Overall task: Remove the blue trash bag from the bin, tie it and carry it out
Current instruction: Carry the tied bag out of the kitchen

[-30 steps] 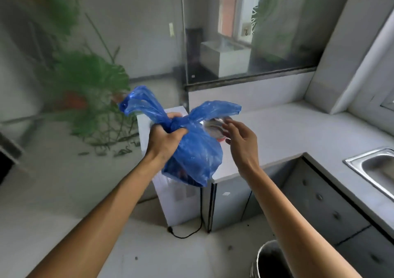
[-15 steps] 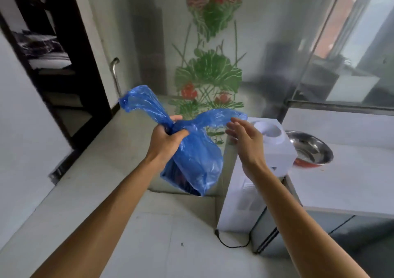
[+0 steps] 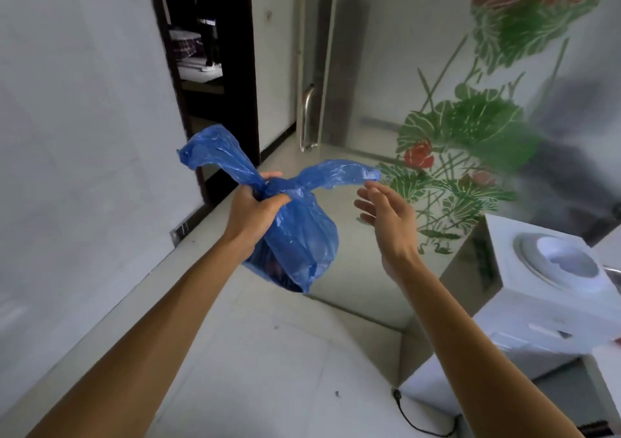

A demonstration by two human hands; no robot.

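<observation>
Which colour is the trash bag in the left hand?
Blue, seen in the head view: trash bag, left hand.

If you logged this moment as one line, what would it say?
stage: bag knotted, carrying out | left hand: gripping blue trash bag at knot | right hand: open, off bag | ahead: dark doorway

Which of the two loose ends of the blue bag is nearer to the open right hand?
The flatter end, stretching toward the flowered glass: it ends just above the right hand. The other end rises beyond the left hand.
</observation>
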